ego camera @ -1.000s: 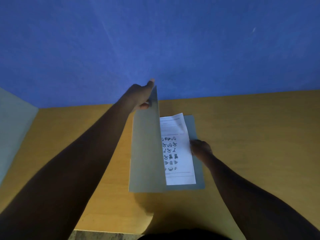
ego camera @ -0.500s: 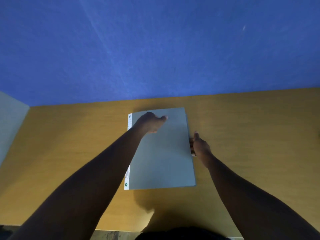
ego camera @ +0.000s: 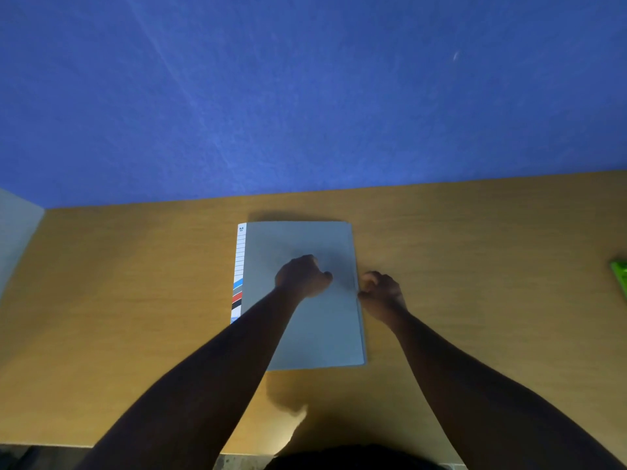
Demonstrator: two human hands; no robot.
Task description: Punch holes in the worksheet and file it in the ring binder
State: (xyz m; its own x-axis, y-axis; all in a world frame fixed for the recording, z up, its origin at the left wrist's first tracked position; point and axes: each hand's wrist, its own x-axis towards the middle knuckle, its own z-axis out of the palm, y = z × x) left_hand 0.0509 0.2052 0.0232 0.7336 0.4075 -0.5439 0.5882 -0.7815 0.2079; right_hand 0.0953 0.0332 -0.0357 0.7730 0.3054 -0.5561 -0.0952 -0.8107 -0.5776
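Note:
The grey binder [ego camera: 315, 334] lies closed on the wooden desk [ego camera: 135, 300], a white index strip with blue, red and black bars [ego camera: 238, 276] showing along its left edge. The worksheet is hidden under the cover. My left hand [ego camera: 302, 276] rests on the middle of the cover with its fingers curled under and nothing in it. My right hand [ego camera: 381, 291] sits on the desk just beside the binder's right edge, fingers loosely curled, thumb tip at the edge.
A green object [ego camera: 619, 279] pokes in at the desk's far right edge. A pale grey panel [ego camera: 17, 239] stands at the left. A blue wall [ego camera: 305, 96] rises behind the desk.
My left hand swung the raised cover down over the worksheet and slid to the cover's middle. My right hand came off the page and out to the binder's right edge.

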